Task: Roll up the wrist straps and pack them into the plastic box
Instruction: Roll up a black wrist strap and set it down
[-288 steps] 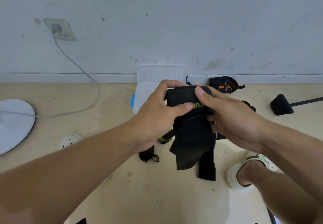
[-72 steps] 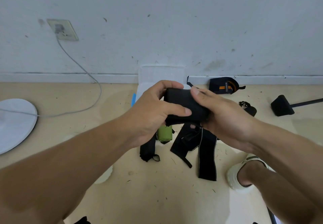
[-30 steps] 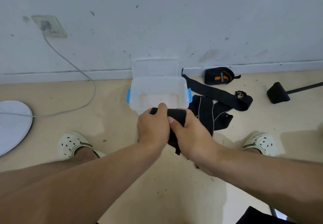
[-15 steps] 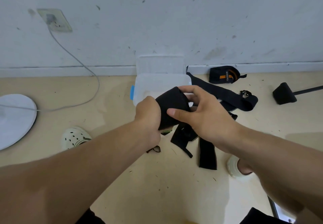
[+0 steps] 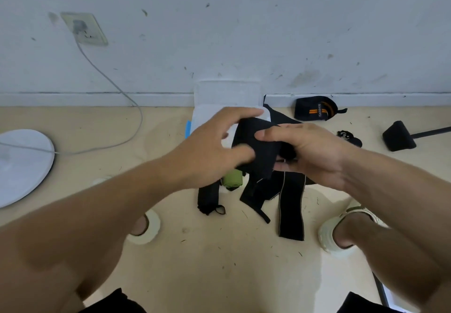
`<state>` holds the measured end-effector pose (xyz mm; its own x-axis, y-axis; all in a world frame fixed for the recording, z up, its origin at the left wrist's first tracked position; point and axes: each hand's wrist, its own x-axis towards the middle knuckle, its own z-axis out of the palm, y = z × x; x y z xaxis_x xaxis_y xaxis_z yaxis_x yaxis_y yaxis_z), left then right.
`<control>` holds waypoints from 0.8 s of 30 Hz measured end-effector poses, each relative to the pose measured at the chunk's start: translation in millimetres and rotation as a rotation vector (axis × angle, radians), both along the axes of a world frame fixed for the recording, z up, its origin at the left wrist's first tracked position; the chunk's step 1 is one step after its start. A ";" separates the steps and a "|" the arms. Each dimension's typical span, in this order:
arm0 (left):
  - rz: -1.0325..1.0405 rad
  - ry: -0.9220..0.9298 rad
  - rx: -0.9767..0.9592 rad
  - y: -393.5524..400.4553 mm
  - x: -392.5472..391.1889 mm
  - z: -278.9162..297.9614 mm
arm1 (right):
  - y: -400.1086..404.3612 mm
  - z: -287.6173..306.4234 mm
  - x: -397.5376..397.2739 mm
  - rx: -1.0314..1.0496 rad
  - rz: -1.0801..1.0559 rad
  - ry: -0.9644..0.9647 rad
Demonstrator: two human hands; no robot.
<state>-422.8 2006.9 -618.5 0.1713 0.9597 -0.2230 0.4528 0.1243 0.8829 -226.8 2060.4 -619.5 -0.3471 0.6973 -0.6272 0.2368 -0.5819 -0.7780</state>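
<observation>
A black wrist strap [image 5: 258, 146], partly rolled, is held above the floor between both hands. My right hand [image 5: 310, 151] grips its rolled end from the right. My left hand [image 5: 212, 149] touches its left side with fingers spread and thumb against the fabric. Loose tails of black straps [image 5: 290, 205] hang and lie on the floor below. A green rolled strap [image 5: 231, 178] lies under my left hand. The clear plastic box [image 5: 202, 117] with blue clips stands behind my hands, its lid [image 5: 227, 91] leaning on the wall. Its inside is hidden.
A rolled black strap with orange stripes [image 5: 314, 111] lies by the skirting at right. A black foot of a stand [image 5: 399, 137] sits far right. A white round base [image 5: 22, 166] and grey cable [image 5: 117, 141] are at left. My feet in pale clogs [image 5: 346, 232] flank the straps.
Both hands have lifted the strap from beside the box. My left hand has loosened from a fist into spread fingers, and the roll has shifted toward my right hand.
</observation>
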 end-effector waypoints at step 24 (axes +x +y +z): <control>-0.208 0.803 0.265 -3.2 13.9 -23.2 | 7.7 -32.1 5.6 -0.133 -0.122 -0.014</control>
<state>-409.0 2003.8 -641.7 0.2356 0.9637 -0.1255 0.9416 -0.1944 0.2749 -221.2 2068.2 -651.6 -0.2553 0.6444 -0.7208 0.1682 -0.7045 -0.6895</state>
